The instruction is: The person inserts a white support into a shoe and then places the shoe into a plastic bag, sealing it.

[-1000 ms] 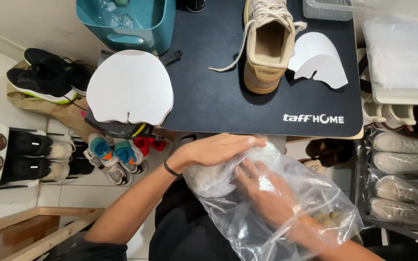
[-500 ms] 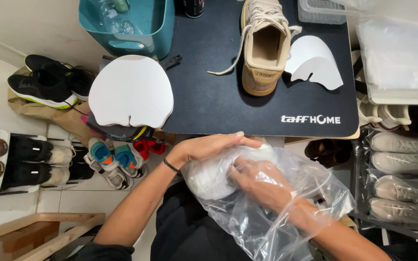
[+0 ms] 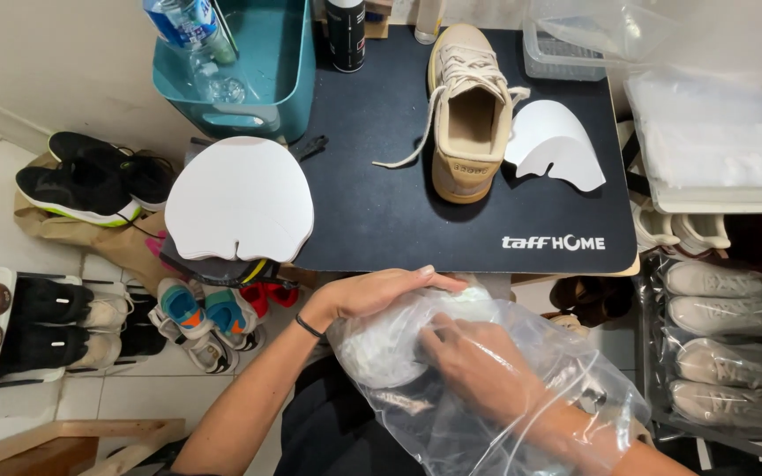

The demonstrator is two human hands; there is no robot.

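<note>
A clear plastic bag (image 3: 522,414) lies over my lap, below the black table's front edge. My right hand (image 3: 478,366) is deep inside the bag, fingers pressed on a whitish rounded object (image 3: 381,353) that the plastic blurs. My left hand (image 3: 381,291) lies flat on the outside of the bag's top, holding it over that object. A black band circles my left wrist. On the black table (image 3: 381,211) stands a beige sneaker (image 3: 465,119) with loose laces, and a white curved shoe insert (image 3: 553,145) lies beside it on the right.
A white rounded card shape (image 3: 240,198) overhangs the table's left edge. A teal bin (image 3: 262,79) with bottles stands at the back left, a dark can (image 3: 344,33) behind the sneaker, clear containers (image 3: 575,44) at the back right. Shoes fill the floor at left and the racks at right.
My right hand has pushed a little further into the bag toward the whitish object. My left hand has stayed on top of the bag. The view has shifted slightly.
</note>
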